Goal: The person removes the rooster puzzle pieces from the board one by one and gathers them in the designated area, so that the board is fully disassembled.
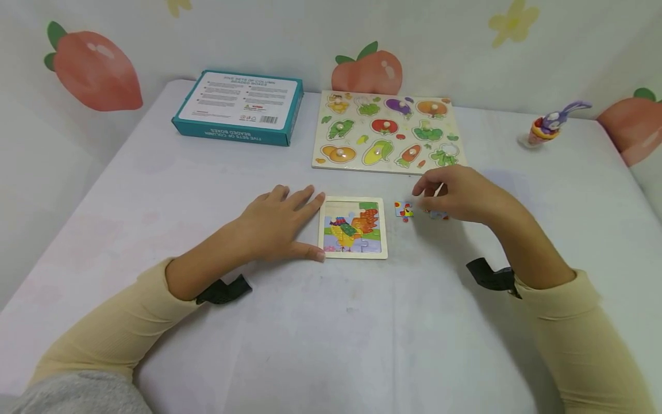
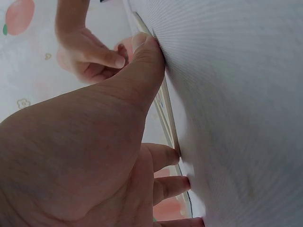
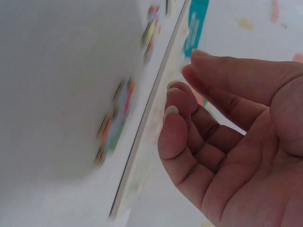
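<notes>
White bench (image 1: pixel 331 322). Rooster puzzle (image 1: pixel 353 228) lies centre, between the hands. Left hand (image 1: pixel 276 225) flat, fingers straight, touching the puzzle's left edge. Right hand (image 1: pixel 457 192) hovers, fingers loosely curled and holding nothing, over loose pieces (image 1: pixel 404 211) just right of the puzzle.

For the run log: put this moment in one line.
left hand: flat on table, touching small puzzle | right hand: over loose pieces, holding nothing | peg puzzle, box: behind
</notes>
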`<state>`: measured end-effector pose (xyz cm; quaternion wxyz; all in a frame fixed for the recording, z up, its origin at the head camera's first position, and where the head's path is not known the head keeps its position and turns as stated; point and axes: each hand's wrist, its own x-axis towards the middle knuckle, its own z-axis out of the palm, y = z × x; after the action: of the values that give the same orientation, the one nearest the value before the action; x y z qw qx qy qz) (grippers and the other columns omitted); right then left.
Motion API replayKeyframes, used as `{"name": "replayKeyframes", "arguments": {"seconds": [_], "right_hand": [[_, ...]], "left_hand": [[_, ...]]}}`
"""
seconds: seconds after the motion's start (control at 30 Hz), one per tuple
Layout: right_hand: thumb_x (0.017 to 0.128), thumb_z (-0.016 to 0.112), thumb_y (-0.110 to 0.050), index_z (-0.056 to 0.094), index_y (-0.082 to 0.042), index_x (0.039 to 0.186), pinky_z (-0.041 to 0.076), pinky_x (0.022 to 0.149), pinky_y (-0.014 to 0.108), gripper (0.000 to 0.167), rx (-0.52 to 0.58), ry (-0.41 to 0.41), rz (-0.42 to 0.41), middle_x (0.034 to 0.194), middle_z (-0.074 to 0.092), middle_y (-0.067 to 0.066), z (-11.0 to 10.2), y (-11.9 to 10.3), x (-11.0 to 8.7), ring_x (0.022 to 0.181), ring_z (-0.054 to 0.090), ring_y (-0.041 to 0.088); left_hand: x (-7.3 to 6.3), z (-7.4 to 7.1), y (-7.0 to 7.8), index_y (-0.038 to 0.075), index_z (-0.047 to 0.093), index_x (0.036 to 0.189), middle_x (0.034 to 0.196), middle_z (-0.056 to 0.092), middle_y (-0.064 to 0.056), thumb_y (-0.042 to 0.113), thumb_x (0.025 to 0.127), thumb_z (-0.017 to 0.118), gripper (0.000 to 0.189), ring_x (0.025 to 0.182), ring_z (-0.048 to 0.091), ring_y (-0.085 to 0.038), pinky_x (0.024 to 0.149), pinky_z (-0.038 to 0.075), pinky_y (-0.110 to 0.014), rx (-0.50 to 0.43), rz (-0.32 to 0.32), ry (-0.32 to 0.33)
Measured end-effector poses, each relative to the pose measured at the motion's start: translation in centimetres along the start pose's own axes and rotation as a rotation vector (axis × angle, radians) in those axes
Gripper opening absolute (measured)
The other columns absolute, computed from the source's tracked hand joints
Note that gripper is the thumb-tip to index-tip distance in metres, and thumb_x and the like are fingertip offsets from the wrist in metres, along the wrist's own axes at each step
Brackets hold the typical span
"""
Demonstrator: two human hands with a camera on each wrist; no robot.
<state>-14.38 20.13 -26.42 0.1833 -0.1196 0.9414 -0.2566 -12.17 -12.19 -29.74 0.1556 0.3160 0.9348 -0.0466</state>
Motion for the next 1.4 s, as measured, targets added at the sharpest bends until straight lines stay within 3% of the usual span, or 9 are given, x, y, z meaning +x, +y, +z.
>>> {"name": "replayKeyframes", "arguments": {"seconds": [0.23,0.33,0.47,0.67,1.03,1.4], "right_hand": [[0.091,0.072,-0.013,0.073,-0.009,0.104,0.048,0.067,0.037,0.013,-0.052,-0.046,-0.061,0.086,0.065,0.005,1.5,-3.2,1.6,0.076,0.058,0.023],[0.091,0.074,-0.015,0.073,-0.01,0.104,0.049,0.066,0.036,0.015,-0.056,-0.079,-0.056,0.088,0.064,0.006,2.2,-4.2,2.4,0.07,0.06,0.023],[0.089,0.078,-0.018,0.073,-0.011,0.105,0.049,0.065,0.035,0.019,-0.07,-0.112,-0.046,0.089,0.062,0.007,3.0,-5.0,3.4,0.077,0.058,0.024],[0.087,0.08,-0.017,0.073,-0.01,0.103,0.045,0.07,0.037,0.018,-0.102,-0.12,-0.057,0.088,0.061,0.008,3.7,-5.3,4.1,0.086,0.053,0.025],[0.085,0.082,-0.014,0.071,-0.007,0.101,0.047,0.084,0.041,0.021,-0.144,-0.09,-0.054,0.098,0.062,0.01,4.1,-5.8,4.4,0.096,0.053,0.028],[0.083,0.083,-0.012,0.068,-0.007,0.101,0.047,0.077,0.039,0.024,-0.129,-0.026,-0.082,0.092,0.061,0.009,4.4,-5.9,3.7,0.09,0.053,0.027]], "left_hand": [[0.0,0.0,0.0,0.016,0.017,0.162,0.166,0.017,-0.013,0.081,0.081,0.055,0.111,0.141,0.028,-0.045,0.107,0.037,-0.059,-0.001,0.001,0.002],[0.0,-0.1,0.0,0.016,0.016,0.162,0.166,0.016,-0.012,0.081,0.08,0.055,0.112,0.141,0.027,-0.045,0.107,0.036,-0.059,-0.002,-0.002,-0.001],[0.0,-0.1,0.0,0.017,0.016,0.162,0.166,0.016,-0.012,0.082,0.08,0.055,0.112,0.141,0.027,-0.045,0.107,0.036,-0.059,-0.007,0.0,-0.004],[0.0,-0.1,-0.1,0.017,0.015,0.162,0.166,0.016,-0.012,0.082,0.081,0.054,0.112,0.141,0.027,-0.045,0.108,0.036,-0.058,-0.009,0.004,-0.002],[0.1,-0.1,0.0,0.017,0.016,0.162,0.166,0.017,-0.012,0.082,0.08,0.055,0.112,0.141,0.028,-0.045,0.107,0.036,-0.059,-0.011,0.004,-0.002],[0.1,-0.1,0.0,0.017,0.017,0.162,0.166,0.017,-0.012,0.082,0.079,0.056,0.112,0.141,0.028,-0.045,0.107,0.037,-0.059,-0.009,-0.002,-0.004]]}}
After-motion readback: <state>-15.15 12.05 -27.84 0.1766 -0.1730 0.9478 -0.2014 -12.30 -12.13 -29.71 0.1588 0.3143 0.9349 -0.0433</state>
